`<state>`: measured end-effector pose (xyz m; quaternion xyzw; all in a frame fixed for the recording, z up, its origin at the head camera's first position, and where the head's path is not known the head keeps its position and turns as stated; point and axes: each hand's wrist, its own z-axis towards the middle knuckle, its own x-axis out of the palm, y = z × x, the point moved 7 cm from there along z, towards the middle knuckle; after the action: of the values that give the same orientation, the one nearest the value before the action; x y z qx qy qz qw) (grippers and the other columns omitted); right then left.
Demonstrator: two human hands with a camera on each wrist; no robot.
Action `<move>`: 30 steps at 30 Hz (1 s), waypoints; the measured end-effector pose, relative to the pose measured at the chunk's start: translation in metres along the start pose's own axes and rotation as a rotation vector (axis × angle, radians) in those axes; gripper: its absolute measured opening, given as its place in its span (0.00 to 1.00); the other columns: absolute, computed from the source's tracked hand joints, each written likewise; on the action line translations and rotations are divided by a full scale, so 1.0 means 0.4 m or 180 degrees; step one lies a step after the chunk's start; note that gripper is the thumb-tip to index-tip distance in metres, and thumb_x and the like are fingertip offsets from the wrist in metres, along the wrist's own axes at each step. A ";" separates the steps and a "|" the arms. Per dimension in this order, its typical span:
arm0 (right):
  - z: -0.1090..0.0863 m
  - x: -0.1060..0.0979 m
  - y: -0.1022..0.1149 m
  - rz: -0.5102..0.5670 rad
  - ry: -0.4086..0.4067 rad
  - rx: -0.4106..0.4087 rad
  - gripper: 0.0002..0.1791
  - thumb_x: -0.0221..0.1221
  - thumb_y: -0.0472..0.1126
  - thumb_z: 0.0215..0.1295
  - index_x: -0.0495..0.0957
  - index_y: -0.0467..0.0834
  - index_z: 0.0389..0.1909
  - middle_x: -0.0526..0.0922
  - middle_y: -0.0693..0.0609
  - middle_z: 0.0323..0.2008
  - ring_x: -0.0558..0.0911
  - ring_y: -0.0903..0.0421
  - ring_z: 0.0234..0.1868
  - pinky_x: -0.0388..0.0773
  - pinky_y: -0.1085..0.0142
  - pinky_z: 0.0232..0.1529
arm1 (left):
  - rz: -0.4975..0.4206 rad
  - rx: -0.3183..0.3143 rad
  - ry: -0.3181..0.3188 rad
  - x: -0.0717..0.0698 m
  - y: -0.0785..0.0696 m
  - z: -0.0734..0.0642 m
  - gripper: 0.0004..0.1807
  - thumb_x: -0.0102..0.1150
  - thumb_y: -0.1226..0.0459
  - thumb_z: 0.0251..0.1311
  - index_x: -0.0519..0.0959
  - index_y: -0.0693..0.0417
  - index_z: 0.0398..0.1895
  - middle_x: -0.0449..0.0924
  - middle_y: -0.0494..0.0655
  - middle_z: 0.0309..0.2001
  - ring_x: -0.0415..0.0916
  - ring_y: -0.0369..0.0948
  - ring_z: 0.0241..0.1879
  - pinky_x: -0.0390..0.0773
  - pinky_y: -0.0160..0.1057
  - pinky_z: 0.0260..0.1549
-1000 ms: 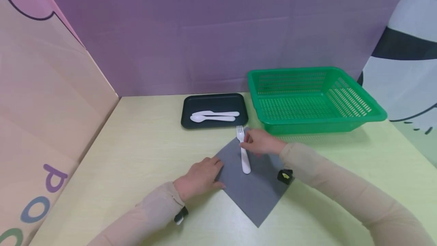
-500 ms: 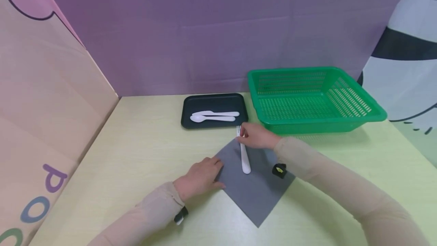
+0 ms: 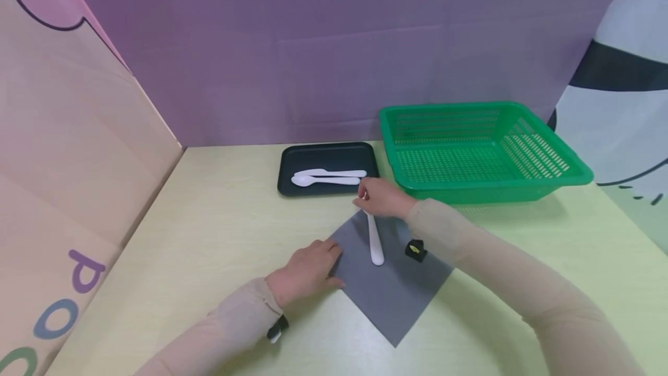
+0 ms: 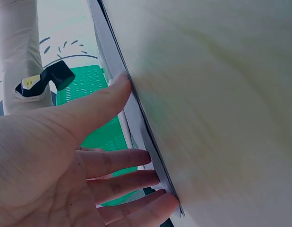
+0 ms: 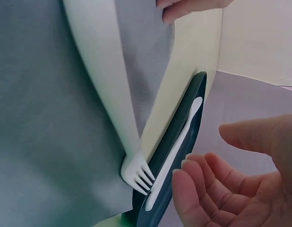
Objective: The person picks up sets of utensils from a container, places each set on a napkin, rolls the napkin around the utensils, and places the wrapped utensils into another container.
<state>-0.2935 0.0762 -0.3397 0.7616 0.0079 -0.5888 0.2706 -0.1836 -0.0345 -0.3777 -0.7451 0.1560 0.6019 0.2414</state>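
A white fork (image 3: 375,243) lies on a square grey napkin (image 3: 399,303), handle toward me. My left hand (image 3: 305,271) rests at the napkin's left edge; in the left wrist view its fingers are fairly straight, with fingertips (image 4: 166,203) along the napkin's edge. My right hand (image 3: 385,198) is over the fork's tines and hides them in the head view. From the right wrist view, that hand (image 5: 245,184) has thumb and bent fingers apart with nothing between them. Just beyond it is a black tray (image 3: 334,155) holding a white spoon (image 3: 302,180) and a white knife (image 3: 349,173).
A green perforated basket (image 3: 485,193) stands at the back right, beside the tray. Behind the pale wooden table (image 3: 235,219) hangs a purple backdrop (image 3: 313,62). Printed panels (image 3: 68,149) border the left side.
My right hand has let go of the fork and moved away from me and slightly left, to the tray's near right corner. The left hand, fork and napkin stay in place.
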 end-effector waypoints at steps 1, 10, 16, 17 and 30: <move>0.003 -0.002 0.004 -0.0025 -0.0027 -0.0034 0.12 0.55 0.44 0.65 0.73 0.38 0.40 0.81 0.43 0.37 0.78 0.53 0.35 0.76 0.65 0.34 | 0.0001 0.0003 -0.0009 -0.001 -0.001 -0.001 0.34 0.64 0.49 0.53 0.72 0.63 0.57 0.73 0.54 0.56 0.74 0.48 0.53 0.80 0.44 0.46; 0.032 -0.008 0.020 -0.0048 -0.0095 -0.0125 0.11 0.54 0.42 0.65 0.73 0.37 0.40 0.80 0.45 0.34 0.76 0.54 0.33 0.76 0.64 0.36 | 0.0025 0.0020 -0.0053 -0.003 -0.003 -0.002 0.34 0.64 0.49 0.52 0.72 0.63 0.56 0.73 0.54 0.56 0.74 0.47 0.52 0.80 0.44 0.45; 0.062 -0.002 0.015 -0.0010 -0.0155 -0.0045 0.11 0.54 0.42 0.65 0.73 0.38 0.41 0.81 0.44 0.37 0.78 0.53 0.36 0.77 0.62 0.39 | 0.0010 -0.0005 -0.0007 0.000 -0.001 -0.001 0.35 0.64 0.49 0.53 0.71 0.63 0.57 0.73 0.54 0.57 0.74 0.48 0.53 0.80 0.44 0.46; 0.067 -0.002 0.015 -0.0004 -0.0173 -0.0034 0.11 0.54 0.42 0.65 0.73 0.38 0.41 0.81 0.44 0.37 0.78 0.52 0.36 0.77 0.62 0.40 | 0.0015 -0.0010 0.0001 0.000 0.000 0.000 0.35 0.63 0.49 0.53 0.71 0.63 0.57 0.73 0.54 0.57 0.73 0.48 0.53 0.80 0.44 0.47; 0.102 -0.009 0.011 -0.0074 -0.0267 0.0138 0.13 0.53 0.41 0.66 0.74 0.36 0.44 0.81 0.41 0.45 0.80 0.48 0.45 0.77 0.57 0.48 | 0.0007 0.0001 0.0009 -0.005 -0.003 -0.002 0.34 0.64 0.49 0.52 0.72 0.63 0.56 0.73 0.54 0.56 0.74 0.48 0.52 0.79 0.44 0.47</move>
<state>-0.3294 0.0564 -0.3413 0.7418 -0.0074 -0.6233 0.2473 -0.1826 -0.0340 -0.3754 -0.7457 0.1572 0.6010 0.2406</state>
